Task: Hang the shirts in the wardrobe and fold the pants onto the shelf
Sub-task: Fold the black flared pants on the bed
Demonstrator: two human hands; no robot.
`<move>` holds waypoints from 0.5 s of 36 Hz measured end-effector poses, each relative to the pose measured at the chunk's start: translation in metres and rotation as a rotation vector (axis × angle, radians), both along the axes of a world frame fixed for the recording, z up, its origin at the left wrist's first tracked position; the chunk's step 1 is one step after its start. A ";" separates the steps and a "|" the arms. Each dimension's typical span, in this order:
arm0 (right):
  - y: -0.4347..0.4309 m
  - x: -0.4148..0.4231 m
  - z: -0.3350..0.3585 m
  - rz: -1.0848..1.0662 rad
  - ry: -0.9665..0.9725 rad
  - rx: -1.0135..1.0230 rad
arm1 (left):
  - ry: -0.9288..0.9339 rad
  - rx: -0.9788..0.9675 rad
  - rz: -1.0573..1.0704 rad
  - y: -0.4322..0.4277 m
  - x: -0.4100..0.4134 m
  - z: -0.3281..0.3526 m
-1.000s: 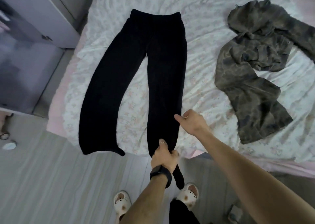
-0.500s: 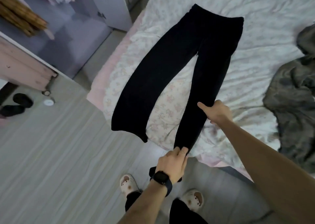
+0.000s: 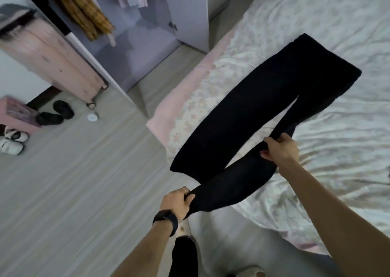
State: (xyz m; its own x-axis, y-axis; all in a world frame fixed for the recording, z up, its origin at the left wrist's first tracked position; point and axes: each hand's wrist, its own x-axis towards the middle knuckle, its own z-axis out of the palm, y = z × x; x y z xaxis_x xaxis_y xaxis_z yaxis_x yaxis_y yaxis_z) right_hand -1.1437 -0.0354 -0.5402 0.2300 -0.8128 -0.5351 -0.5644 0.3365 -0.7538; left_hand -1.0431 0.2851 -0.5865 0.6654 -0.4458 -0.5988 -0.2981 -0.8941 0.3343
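The open wardrobe stands at upper left. At lower centre your left hand clenches its fingers on one leg's hem of the pants, which lie across the bed; right of centre, your right hand grasps that leg midway.

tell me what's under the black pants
The black pants lie on the floral bedsheet, one leg's end overhanging the floor. The left hand and right hand grip the other leg. Anything beneath the fabric is hidden.
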 end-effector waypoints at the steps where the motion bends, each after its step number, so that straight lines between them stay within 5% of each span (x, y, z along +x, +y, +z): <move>1: 0.002 0.009 -0.004 -0.018 -0.020 -0.003 | -0.015 -0.002 0.011 0.004 0.013 -0.007; 9: 0.020 0.088 -0.030 -0.085 -0.086 -0.046 | -0.082 -0.013 0.044 0.005 0.100 -0.062; 18: 0.022 0.120 -0.073 -0.083 0.020 0.048 | 0.003 0.140 -0.176 -0.026 0.175 -0.104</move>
State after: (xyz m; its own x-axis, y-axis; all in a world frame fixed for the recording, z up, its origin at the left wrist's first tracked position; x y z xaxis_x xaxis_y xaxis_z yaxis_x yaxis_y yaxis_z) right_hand -1.0239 -0.0136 -0.6128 0.1519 -0.8019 -0.5778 -0.5475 0.4185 -0.7246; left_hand -0.8677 0.2588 -0.6905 0.5830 -0.4672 -0.6647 -0.4531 -0.8660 0.2113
